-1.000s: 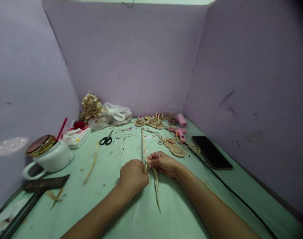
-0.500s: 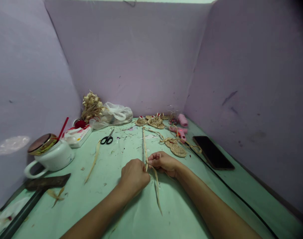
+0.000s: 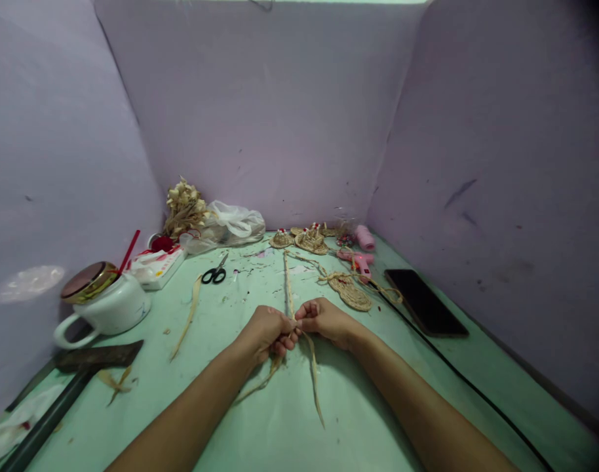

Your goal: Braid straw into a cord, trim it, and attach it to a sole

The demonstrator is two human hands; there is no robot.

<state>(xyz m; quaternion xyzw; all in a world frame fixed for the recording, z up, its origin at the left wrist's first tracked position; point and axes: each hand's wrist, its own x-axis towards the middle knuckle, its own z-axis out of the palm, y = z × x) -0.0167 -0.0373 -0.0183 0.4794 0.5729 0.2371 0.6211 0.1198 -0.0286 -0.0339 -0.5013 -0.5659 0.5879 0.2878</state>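
Observation:
Both hands meet at the near end of a braided straw cord (image 3: 288, 282), which runs away from me across the table. My left hand (image 3: 270, 331) pinches the straw strands with thumb and forefinger, its other fingers curled. Close against it, my right hand (image 3: 324, 321) also pinches the cord's end. One loose strand (image 3: 314, 380) hangs toward me below the right hand, and another (image 3: 260, 388) trails under the left. The cord's far end bends right toward a flat coiled straw piece (image 3: 350, 293). The exact crossing of strands is hidden by the fingertips.
Black-handled scissors (image 3: 215, 272) and a straw strip (image 3: 186, 321) lie left. Further left are a white mug (image 3: 117, 308) and a hammer-like tool (image 3: 100, 354). A pink glue gun (image 3: 361, 262), its black cable (image 3: 457, 377) and a phone (image 3: 425, 303) lie right. Small straw hats (image 3: 310, 241) stand behind.
My left hand has turned from a closed fist to a pinch, its fingertips now meeting the right hand's. A strand now shows below it. The view has shifted slightly.

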